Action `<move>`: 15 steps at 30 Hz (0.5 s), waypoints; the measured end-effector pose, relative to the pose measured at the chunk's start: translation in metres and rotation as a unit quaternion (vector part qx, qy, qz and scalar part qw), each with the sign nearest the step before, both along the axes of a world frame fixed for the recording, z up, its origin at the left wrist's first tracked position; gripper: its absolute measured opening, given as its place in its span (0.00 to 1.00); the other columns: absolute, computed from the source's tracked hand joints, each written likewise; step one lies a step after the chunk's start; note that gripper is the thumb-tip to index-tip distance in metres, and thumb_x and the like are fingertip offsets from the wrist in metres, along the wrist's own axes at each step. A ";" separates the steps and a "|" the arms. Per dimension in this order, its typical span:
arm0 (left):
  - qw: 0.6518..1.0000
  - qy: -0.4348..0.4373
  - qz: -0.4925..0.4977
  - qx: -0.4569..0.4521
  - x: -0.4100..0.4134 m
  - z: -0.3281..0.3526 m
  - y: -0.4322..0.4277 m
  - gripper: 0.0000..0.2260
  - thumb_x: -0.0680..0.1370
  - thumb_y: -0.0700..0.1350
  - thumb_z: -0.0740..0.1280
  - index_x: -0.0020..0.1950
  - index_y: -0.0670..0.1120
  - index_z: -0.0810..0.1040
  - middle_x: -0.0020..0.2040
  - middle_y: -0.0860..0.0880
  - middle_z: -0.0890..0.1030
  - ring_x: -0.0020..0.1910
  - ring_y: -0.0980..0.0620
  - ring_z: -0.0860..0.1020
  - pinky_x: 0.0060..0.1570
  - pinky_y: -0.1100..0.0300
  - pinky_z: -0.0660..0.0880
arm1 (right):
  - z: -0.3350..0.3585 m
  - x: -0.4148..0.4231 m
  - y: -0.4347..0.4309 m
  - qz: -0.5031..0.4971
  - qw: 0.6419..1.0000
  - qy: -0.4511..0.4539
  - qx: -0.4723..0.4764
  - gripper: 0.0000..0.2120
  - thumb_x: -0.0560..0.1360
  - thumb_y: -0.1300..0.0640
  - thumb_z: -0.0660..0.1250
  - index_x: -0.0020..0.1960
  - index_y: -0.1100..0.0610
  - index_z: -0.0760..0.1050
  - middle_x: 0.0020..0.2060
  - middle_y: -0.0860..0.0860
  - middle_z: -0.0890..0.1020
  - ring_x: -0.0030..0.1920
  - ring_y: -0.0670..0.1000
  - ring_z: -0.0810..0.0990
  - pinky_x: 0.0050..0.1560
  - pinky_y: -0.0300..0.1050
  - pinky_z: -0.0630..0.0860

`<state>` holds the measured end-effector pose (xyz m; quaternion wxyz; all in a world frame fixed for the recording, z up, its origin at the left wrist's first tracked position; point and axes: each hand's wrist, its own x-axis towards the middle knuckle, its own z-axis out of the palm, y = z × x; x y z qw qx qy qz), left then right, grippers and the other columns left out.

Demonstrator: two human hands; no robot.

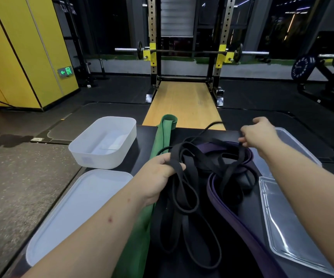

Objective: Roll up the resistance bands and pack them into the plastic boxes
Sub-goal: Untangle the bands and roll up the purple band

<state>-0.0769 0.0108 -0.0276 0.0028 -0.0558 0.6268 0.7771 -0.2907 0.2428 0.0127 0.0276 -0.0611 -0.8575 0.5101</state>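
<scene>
1. Gripping several strands of the tangled thin black rubber resistance bands (184,197), the left hand (158,177) has its fingers curled round them above the middle of the flat black bench (228,133).
2. Toward the far right of the bench, the right hand (260,133) pinches a single black strand between thumb and fingers. The two hands are well apart.
3. The rest of the black tangle lies in loops down the middle of the bench, reaching toward its near edge.
4. A wide purple rubber band (232,213) curls under and around the black loops on the right half of the bench, unrolled.
5. A wide green rubber band (163,137) lies stretched out lengthwise just left of the tangle, its far end folded over the far edge.
6. A white translucent rectangular plastic box (94,159) sits open at the far left corner, with no band in it.
7. Its flat white plastic lid (78,207) lies along the left edge, nearer the person.
8. A clear plastic box (294,141) sits at the far right edge, and a clear shallow plastic lid (286,227) lies nearer along that edge.
</scene>
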 end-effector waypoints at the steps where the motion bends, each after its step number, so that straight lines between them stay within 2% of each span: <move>1: 1.000 0.004 -0.002 -0.003 0.000 0.000 0.000 0.15 0.76 0.40 0.69 0.61 0.34 0.78 0.60 0.29 0.79 0.60 0.28 0.79 0.65 0.35 0.74 | -0.003 0.007 -0.003 -0.011 0.999 0.018 0.047 0.25 0.75 0.57 0.65 0.71 0.56 0.68 0.48 0.57 0.82 0.44 0.58 0.86 0.49 0.56 0.84; 2: 1.000 0.006 -0.004 -0.008 0.000 0.001 0.000 0.15 0.76 0.40 0.68 0.60 0.34 0.78 0.60 0.29 0.80 0.59 0.28 0.80 0.64 0.35 0.74 | -0.005 0.016 -0.009 -0.010 0.997 0.031 0.071 0.21 0.73 0.54 0.64 0.66 0.55 0.72 0.45 0.58 0.84 0.43 0.59 0.86 0.49 0.56 0.84; 4: 1.000 0.012 -0.006 -0.020 0.001 0.004 0.001 0.13 0.77 0.40 0.68 0.59 0.34 0.79 0.59 0.29 0.80 0.57 0.31 0.81 0.63 0.36 0.75 | -0.008 0.035 -0.025 0.047 0.997 0.001 0.062 0.10 0.76 0.52 0.64 0.52 0.57 0.77 0.37 0.57 0.85 0.34 0.57 0.83 0.39 0.49 0.82; 5: 1.000 0.015 -0.009 -0.024 0.002 0.005 0.001 0.13 0.77 0.39 0.68 0.59 0.34 0.79 0.59 0.29 0.80 0.57 0.31 0.81 0.62 0.36 0.75 | -0.010 0.044 -0.033 0.092 0.994 -0.050 0.037 0.13 0.79 0.49 0.64 0.48 0.59 0.78 0.35 0.57 0.83 0.30 0.55 0.80 0.34 0.46 0.78; 7: 0.999 0.025 -0.013 -0.030 0.002 0.007 0.002 0.13 0.78 0.39 0.68 0.59 0.34 0.78 0.55 0.30 0.81 0.53 0.33 0.81 0.59 0.39 0.77 | -0.010 0.067 -0.047 0.195 0.964 -0.183 0.005 0.28 0.82 0.37 0.61 0.47 0.63 0.80 0.35 0.57 0.83 0.29 0.53 0.79 0.31 0.43 0.75; 9: 0.999 0.037 -0.017 -0.035 0.003 0.010 0.003 0.13 0.78 0.40 0.68 0.60 0.34 0.78 0.52 0.34 0.81 0.51 0.37 0.80 0.57 0.41 0.76 | -0.013 0.076 -0.053 0.281 0.916 -0.286 -0.001 0.42 0.79 0.26 0.53 0.50 0.66 0.82 0.38 0.58 0.87 0.33 0.54 0.82 0.34 0.43 0.77; 11: 0.998 0.046 -0.026 -0.040 0.005 0.013 0.006 0.15 0.77 0.41 0.68 0.61 0.35 0.77 0.55 0.31 0.81 0.54 0.32 0.80 0.62 0.35 0.75 | -0.021 0.073 -0.058 0.302 0.892 -0.333 -0.050 0.47 0.75 0.22 0.53 0.56 0.66 0.82 0.42 0.56 0.86 0.39 0.54 0.83 0.40 0.44 0.78; 13: 0.997 0.049 -0.037 -0.052 0.008 0.016 0.008 0.14 0.77 0.41 0.68 0.62 0.36 0.79 0.59 0.29 0.80 0.58 0.28 0.79 0.64 0.33 0.73 | -0.025 0.070 -0.066 0.278 0.887 -0.342 -0.138 0.42 0.73 0.24 0.61 0.61 0.61 0.83 0.47 0.55 0.83 0.47 0.54 0.80 0.50 0.47 0.77; 15: 0.995 0.046 -0.051 -0.069 0.011 0.015 0.011 0.13 0.77 0.41 0.69 0.61 0.39 0.80 0.57 0.31 0.81 0.55 0.33 0.81 0.64 0.33 0.73 | -0.022 0.069 -0.073 0.251 0.890 -0.315 -0.213 0.26 0.77 0.35 0.66 0.59 0.57 0.81 0.49 0.54 0.83 0.48 0.54 0.81 0.55 0.49 0.76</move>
